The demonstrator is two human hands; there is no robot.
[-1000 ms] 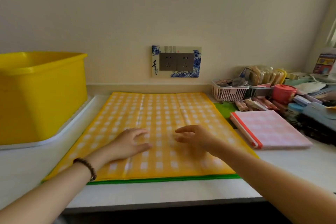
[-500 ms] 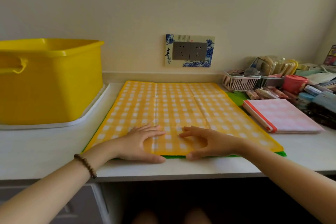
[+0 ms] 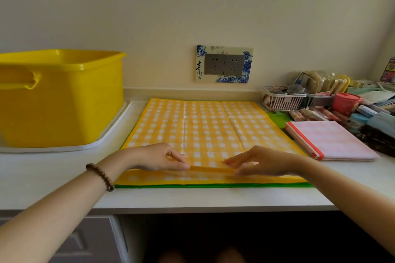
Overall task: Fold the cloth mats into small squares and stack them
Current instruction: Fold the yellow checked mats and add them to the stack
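White counter (image 3: 42, 177) bears a tray (image 3: 102, 145), a green mat (image 3: 213, 186), a folded pink mat (image 3: 331, 139) and a basket (image 3: 280, 101).

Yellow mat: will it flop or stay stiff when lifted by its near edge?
Probably floppy: the yellow mat bends up where the left hand and right hand pinch its edge, the rest lying flat. Likely light: thin, with sharp creases. May slide on the green mat beneath.

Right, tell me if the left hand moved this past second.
Yes. The left hand drew back from the yellow mat's middle to its near edge, which it pinches.
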